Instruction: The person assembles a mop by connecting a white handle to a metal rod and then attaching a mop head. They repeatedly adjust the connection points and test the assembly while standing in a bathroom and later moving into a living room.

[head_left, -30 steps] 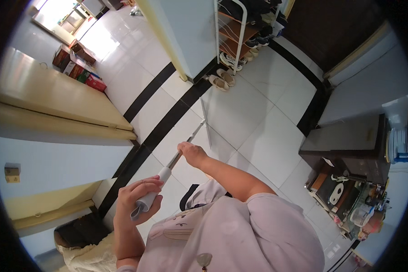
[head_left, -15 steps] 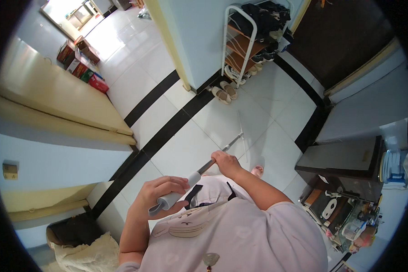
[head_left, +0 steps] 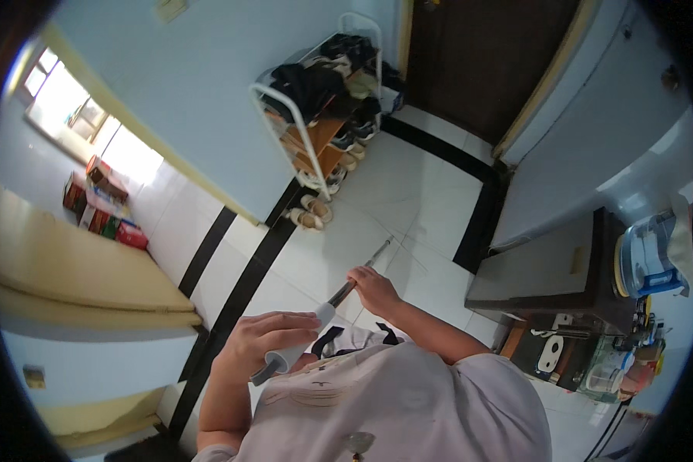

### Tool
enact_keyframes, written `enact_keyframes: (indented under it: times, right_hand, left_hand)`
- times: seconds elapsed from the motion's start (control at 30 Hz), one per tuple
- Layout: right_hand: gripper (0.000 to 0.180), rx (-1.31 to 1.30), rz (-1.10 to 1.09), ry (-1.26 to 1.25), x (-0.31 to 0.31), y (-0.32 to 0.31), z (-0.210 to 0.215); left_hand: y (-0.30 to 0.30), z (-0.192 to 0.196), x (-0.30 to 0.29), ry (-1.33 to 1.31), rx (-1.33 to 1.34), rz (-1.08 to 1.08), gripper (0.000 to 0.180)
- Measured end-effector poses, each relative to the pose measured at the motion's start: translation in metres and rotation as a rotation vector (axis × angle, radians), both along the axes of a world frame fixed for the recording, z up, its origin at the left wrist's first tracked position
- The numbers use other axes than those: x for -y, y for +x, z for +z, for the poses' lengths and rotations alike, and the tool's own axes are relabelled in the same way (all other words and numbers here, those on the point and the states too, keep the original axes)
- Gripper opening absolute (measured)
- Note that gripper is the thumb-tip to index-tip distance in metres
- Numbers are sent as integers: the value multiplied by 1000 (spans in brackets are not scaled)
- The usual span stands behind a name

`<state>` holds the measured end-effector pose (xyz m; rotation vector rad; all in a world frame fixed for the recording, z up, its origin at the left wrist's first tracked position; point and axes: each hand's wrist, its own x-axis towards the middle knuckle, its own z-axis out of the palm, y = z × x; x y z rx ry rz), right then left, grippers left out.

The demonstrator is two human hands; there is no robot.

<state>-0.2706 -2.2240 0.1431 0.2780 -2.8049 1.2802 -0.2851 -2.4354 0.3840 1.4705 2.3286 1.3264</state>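
A pole with a light grey grip and a metal shaft (head_left: 343, 293) slants away from my body down toward the tiled floor. My left hand (head_left: 263, 345) is wrapped round the thick grip near its looped end. Farther along, the fingers of my right hand (head_left: 374, 291) close on the shaft. The pole's far end meets the floor at a thin, pale bar that is hard to make out against the white tiles, so I cannot tell exactly what kind of floor tool this is.
Ahead stands a white-framed shoe rack (head_left: 309, 150) piled with dark clothes and shoes. Beige shoes (head_left: 306, 219) lie beside its foot. A dark door (head_left: 485, 73) is beyond. On the right are a grey cabinet (head_left: 531, 266) and cluttered shelf; boxes (head_left: 104, 202) line the left passage.
My view has swung to the right, so rack, door and cabinet sit farther left in it. Both hands keep their hold on the pole. Its far bar lies at a different angle.
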Motion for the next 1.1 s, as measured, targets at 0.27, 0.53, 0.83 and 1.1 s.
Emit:
enact_keyframes:
  times: [0.27,0.53,0.83,1.1]
  right_hand:
    - [15,-59,-209,-25,-119,-60,7]
    - [15,-38,-198,-30,-193,-163,-13]
    - [15,-62,-313,-28,-279,-307,-25]
    - [17,12,-311,-27,-393,-435,-67]
  left_hand:
    - [-72,-4,-134,30,-20,-135,33]
    - [-187,1,-210,-255,70,-244,42]
    - [-349,-24,-285,-190,37,-339,37]
    - [-457,-73,-390,-226,-7,-299,31]
